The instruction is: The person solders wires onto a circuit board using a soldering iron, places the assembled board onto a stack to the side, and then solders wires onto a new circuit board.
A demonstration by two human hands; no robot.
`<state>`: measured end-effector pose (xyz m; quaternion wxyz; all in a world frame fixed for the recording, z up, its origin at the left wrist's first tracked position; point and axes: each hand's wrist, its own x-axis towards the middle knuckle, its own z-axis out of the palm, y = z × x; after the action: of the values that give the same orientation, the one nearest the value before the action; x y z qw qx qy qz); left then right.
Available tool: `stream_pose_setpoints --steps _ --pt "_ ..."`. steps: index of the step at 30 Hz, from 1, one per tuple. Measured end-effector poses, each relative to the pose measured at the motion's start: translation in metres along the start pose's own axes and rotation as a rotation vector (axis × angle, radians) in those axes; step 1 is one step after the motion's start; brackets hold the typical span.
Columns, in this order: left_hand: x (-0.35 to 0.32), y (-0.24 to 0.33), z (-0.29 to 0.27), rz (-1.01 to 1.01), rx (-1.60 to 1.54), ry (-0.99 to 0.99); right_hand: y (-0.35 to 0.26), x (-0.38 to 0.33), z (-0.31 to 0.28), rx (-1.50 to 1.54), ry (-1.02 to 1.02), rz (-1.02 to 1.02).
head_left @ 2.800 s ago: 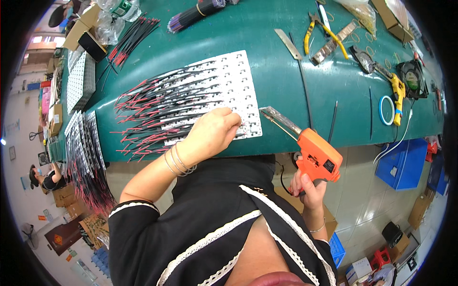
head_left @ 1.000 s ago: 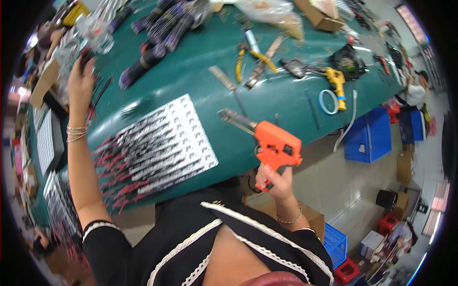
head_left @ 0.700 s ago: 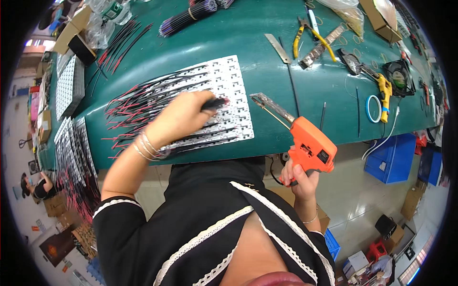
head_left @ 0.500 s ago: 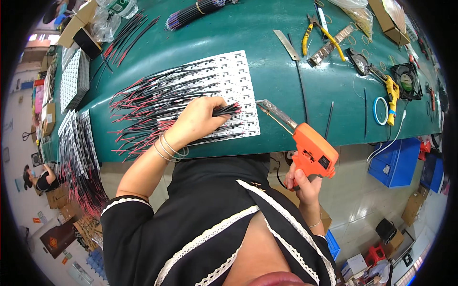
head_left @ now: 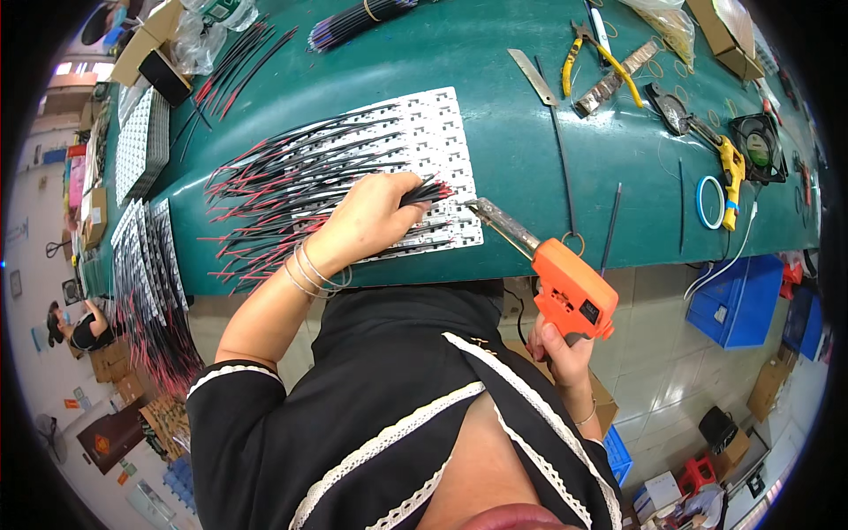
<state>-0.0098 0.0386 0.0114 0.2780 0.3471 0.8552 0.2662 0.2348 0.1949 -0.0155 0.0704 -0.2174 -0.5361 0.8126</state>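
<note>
Two hands are working at a green desk (head_left: 530, 141). Left hand (head_left: 367, 221) is lying on the white board (head_left: 415, 150), fingers pressed together and pinching a small bundle of black and red wires (head_left: 428, 192) whose ends are pointing right, toward the board's lower right corner. Right hand (head_left: 561, 349) is gripping the handle of an orange soldering gun (head_left: 570, 291) held off the desk's near edge; its metal tip (head_left: 481, 210) is reaching just beside the board's lower right corner, near the pinched wire ends; contact cannot be told. Many red and black leads (head_left: 274, 194) are fanning left from the board across the desk.

Lying elsewhere on the desk:
- yellow-handled pliers (head_left: 601, 57), far side, right of centre
- metal blade (head_left: 533, 77) just left of the pliers
- small black fan (head_left: 758, 146) near the right end
- blue ring (head_left: 709, 201) beside a yellow tool (head_left: 731, 172)
- stacked white boards (head_left: 141, 146) at the left end
- wire bundle (head_left: 358, 16) at the far edge
</note>
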Motion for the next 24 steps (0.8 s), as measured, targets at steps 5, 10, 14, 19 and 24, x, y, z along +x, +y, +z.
stream_pose_setpoints --steps 5,10,14,19,24 --pt "0.0 -0.006 0.01 -0.023 -0.029 0.028 0.001 0.001 0.0 -0.014 -0.038 0.007" --pt "0.003 -0.008 0.015 -0.049 0.008 0.052 0.0 0.004 0.003 -0.016 -0.038 0.061" --pt "0.004 -0.007 0.015 -0.065 0.03 0.051 0.001 0.007 0.005 -0.016 -0.042 0.059" --pt "0.004 -0.008 0.016 -0.057 0.035 0.061 0.0 0.01 0.007 -0.036 -0.021 0.064" --pt "0.004 -0.006 0.016 -0.057 0.031 0.069 0.0 0.011 0.007 -0.053 -0.031 0.089"
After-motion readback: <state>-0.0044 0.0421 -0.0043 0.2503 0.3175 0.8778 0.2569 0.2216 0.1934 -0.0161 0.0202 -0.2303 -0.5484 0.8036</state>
